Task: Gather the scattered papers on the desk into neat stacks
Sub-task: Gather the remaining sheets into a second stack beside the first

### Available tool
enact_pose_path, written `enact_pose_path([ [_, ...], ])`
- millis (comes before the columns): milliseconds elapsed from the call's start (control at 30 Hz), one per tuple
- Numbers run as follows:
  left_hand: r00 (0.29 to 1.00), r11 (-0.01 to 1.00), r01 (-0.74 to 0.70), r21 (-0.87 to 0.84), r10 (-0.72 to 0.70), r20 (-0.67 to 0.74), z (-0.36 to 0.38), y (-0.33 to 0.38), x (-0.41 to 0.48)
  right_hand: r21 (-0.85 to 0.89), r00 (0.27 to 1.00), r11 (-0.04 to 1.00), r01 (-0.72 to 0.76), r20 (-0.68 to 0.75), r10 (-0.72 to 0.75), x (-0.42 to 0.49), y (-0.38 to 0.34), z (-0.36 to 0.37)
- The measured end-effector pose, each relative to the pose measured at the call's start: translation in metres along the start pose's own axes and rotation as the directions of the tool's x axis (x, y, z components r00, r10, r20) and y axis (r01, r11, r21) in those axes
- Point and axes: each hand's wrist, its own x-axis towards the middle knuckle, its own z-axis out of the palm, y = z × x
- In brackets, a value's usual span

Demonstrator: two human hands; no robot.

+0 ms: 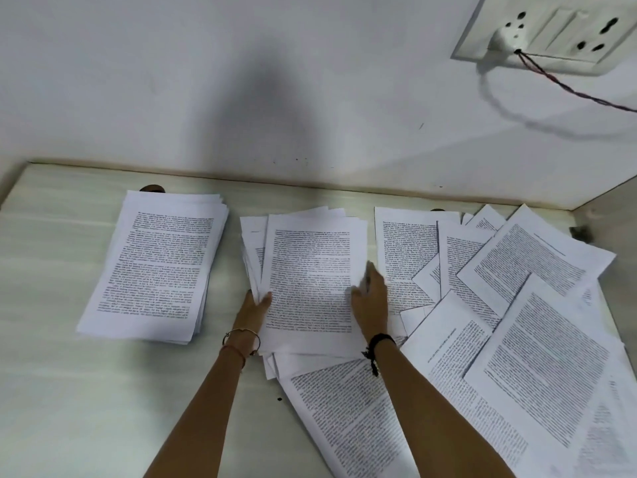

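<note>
A tidy stack of printed pages [158, 267] lies on the left of the pale desk [62, 374]. In the middle sits a rougher pile [310, 270] with uneven edges. My left hand [253, 310] holds that pile's left edge, thumb on the top sheet and fingers hidden beneath. On the pile's right edge rests my right hand [370, 298], blurred, fingers extended over the top sheet. Scattered printed sheets [517, 305] overlap at many angles across the right side, and one sheet [348, 419] lies under my right forearm.
The desk's back edge meets a white wall [241, 81]. A socket panel [551, 29] with a plug and a dark cord [565, 86] is at the top right. A side panel [606, 201] bounds the desk on the right.
</note>
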Motion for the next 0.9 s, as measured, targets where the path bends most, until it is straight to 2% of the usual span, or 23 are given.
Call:
enact_pose_path([
  [67,1.000,1.000,-0.003,0.014,0.003,0.016,0.000,0.000,0.001,0.019,0.980,0.993,0.118,0.156,-0.120,0.002,-0.001,0.002],
  [133,1.000,1.000,0.002,0.017,-0.002,0.019,-0.001,-0.001,0.002,0.012,0.968,0.984,0.175,0.178,-0.174,0.010,-0.006,0.002],
  [200,0.999,1.000,-0.006,0.002,0.006,0.035,-0.001,-0.001,0.001,0.075,0.975,0.992,0.106,0.190,-0.119,0.018,-0.010,0.001],
  [333,1.000,0.998,-0.004,-0.068,0.004,-0.002,0.004,-0.002,-0.007,0.170,0.913,0.983,0.071,0.386,-0.133,0.023,-0.002,-0.001],
  [367,0.999,0.999,-0.014,-0.053,0.011,-0.049,0.004,-0.002,-0.008,0.194,0.927,0.980,0.041,0.360,-0.110,0.021,-0.001,-0.003],
  [467,0.986,0.997,-0.067,-0.040,0.060,-0.154,-0.003,-0.002,-0.004,0.237,0.986,0.969,-0.068,0.166,0.028,0.007,0.003,-0.011],
  [533,0.979,0.993,-0.084,-0.088,0.066,-0.193,-0.010,0.003,-0.003,0.178,0.991,0.983,-0.041,0.131,0.017,-0.008,0.011,-0.019],
  [600,0.969,0.982,-0.117,-0.147,0.080,-0.235,-0.016,0.011,-0.005,0.106,0.978,0.994,-0.019,0.208,-0.003,-0.023,0.018,-0.027],
  [700,0.954,0.961,-0.164,-0.221,0.097,-0.282,-0.024,0.023,-0.008,0.005,0.901,0.999,-0.034,0.432,0.029,-0.039,0.021,-0.034],
  [767,0.946,0.958,-0.191,-0.214,0.121,-0.299,-0.029,0.028,-0.009,-0.072,0.861,0.997,0.030,0.509,0.011,-0.043,0.028,-0.036],
  [833,0.945,0.968,-0.177,-0.180,0.116,-0.305,-0.035,0.029,-0.007,-0.083,0.867,0.996,0.034,0.498,0.012,-0.044,0.035,-0.042],
  [900,0.944,0.976,-0.158,-0.151,0.105,-0.312,-0.046,0.027,-0.005,-0.042,0.938,0.998,-0.042,0.343,0.054,-0.048,0.037,-0.052],
])
